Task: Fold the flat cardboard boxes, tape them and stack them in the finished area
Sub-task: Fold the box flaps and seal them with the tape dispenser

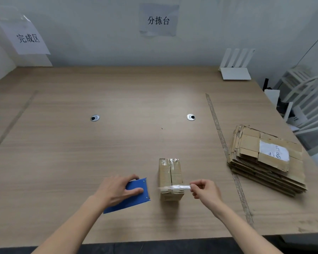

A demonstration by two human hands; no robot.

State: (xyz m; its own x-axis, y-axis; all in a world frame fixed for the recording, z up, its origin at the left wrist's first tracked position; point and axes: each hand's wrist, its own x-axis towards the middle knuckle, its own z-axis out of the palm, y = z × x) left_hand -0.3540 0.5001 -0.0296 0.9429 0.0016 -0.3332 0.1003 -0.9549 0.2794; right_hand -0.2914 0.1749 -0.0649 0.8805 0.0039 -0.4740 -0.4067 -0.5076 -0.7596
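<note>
A small folded cardboard box (170,174) stands near the table's front edge, its top flaps closed with clear tape along the seam. A strip of clear tape (173,187) stretches across the box's near end. My right hand (205,189) pinches the strip's right end just beside the box. To the box's left, my left hand (117,189) grips a blue tape dispenser (131,196) resting on the table. A stack of flat cardboard boxes (264,160) lies at the right, with a white label on top.
Tape lines (222,142) on the wooden table (99,153) mark off zones. Paper signs hang on the wall at the left (28,38) and centre (158,20). A white router (235,70) sits at the back right. White chairs (308,99) stand beyond the right edge.
</note>
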